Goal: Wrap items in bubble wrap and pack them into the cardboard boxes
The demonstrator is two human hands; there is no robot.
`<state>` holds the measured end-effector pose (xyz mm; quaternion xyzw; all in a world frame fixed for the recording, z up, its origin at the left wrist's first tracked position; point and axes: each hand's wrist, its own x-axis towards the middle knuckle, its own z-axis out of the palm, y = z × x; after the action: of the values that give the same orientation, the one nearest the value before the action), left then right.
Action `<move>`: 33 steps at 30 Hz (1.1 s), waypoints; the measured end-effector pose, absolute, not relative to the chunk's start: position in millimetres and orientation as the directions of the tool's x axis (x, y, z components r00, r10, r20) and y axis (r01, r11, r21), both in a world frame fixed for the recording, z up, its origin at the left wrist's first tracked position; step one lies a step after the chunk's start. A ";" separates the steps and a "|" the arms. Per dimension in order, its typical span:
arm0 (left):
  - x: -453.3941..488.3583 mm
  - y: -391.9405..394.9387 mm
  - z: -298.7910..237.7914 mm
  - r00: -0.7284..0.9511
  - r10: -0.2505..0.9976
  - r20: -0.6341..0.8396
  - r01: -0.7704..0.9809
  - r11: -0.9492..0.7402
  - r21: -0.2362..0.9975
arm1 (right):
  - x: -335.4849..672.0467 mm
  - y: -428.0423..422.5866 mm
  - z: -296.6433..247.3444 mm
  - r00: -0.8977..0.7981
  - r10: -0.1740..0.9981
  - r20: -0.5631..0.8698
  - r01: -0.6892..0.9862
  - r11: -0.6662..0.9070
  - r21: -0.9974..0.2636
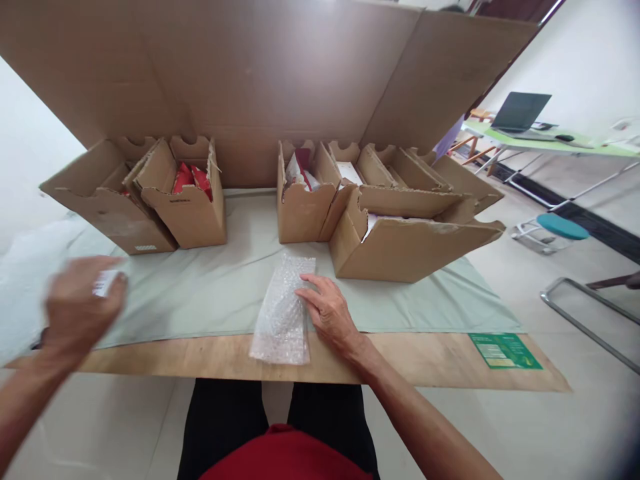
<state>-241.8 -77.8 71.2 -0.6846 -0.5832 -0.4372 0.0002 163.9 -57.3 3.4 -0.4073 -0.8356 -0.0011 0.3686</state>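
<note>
On the left, my left hand (pixel 83 303) is smeared by motion but is closed on a small white box (pixel 105 283) with dark print, most of it hidden in the palm. A clear bubble wrap pouch (pixel 283 320) lies flat at the table's front edge, in front of me. My right hand (pixel 329 310) rests at its right side, fingers stretched out and apart, their tips touching the pouch's upper right edge. Whether anything is inside the pouch cannot be made out.
Cardboard bins (pixel 187 217) holding red packets stand back left; more bins (pixel 305 217) stand centre and right, one (pixel 405 250) set crosswise. A tall cardboard panel (pixel 280 73) rises behind. Bubble wrap (pixel 25 287) bulges at far left. A green card (pixel 505 351) lies front right.
</note>
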 end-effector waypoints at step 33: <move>-64.8 -83.8 52.6 0.270 0.889 -0.370 -0.184 0.425 0.886 | 157.9 -98.3 34.4 -0.227 0.973 0.032 0.059 0.046 -0.997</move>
<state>-64.8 -83.8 52.6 -0.3765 -0.4681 -0.3818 -0.7024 157.9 -98.3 34.4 -0.4457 -0.5790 0.5275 0.4334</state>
